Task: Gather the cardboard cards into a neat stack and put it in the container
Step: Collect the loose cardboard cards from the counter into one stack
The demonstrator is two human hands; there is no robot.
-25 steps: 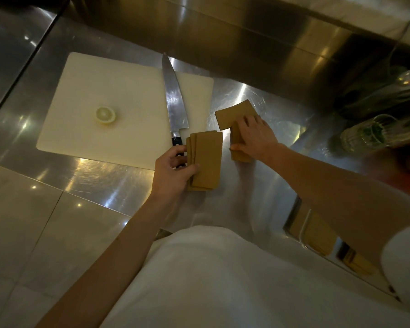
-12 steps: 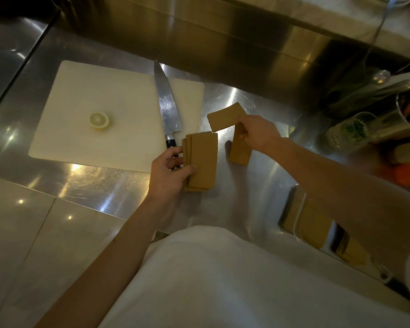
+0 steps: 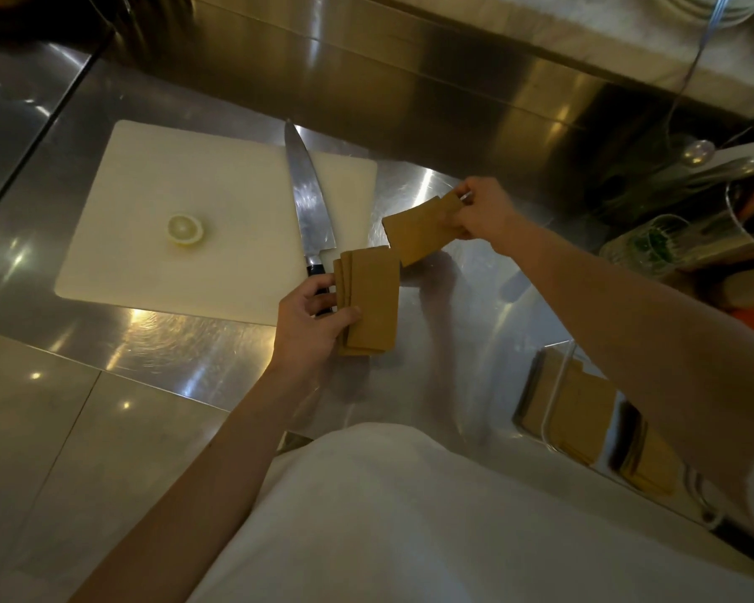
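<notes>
Nearest us, low on the right and partly behind our right forearm, sits the clear container, already holding brown cards on the steel counter. If we swing the forearm back carelessly, we could knock it or miss its narrow opening, since we cannot see its mouth well from here.

A little farther out, our left hand is closed around a fanned stack of cards, thumb on top and fingers underneath, with the edges stepped rather than flush. The risk, as we judge it, is that the loose fan slips apart when more cards land on it, because the grip pins only one side. The hand also lies right against the dark handle of the knife; a sideways nudge while squaring the stack could shift the blade on the cutting board, or bring our knuckles too close to it.

Beyond that, our right hand pinches the lifted cards by their far end, clear of the counter and just beside the stack's upper corner. Held by one end, they could sag or twist and go on crooked.

Farther left a lemon slice rests on the board; cards dragged across there could pick up juice.

We can read no brand, label or writing anywhere; the cards look plain.
</notes>
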